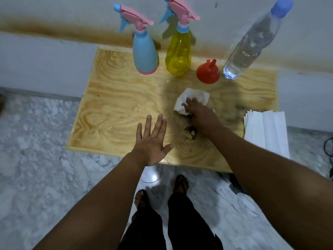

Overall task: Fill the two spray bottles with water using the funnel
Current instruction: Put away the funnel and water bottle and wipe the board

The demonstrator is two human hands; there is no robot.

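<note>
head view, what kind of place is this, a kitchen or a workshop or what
Probably a room in a home, not a fitted kitchen: a low plywood table stands against a plain wall on a marble-look floor, and the person wears sandals.

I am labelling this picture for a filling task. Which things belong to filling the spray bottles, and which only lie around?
For the job:
blue spray bottle
yellow spray bottle
red funnel
water bottle

Lying about:
crumpled tissue under the right hand
stack of white napkins
wooden board, where the left hand rests flat
</note>
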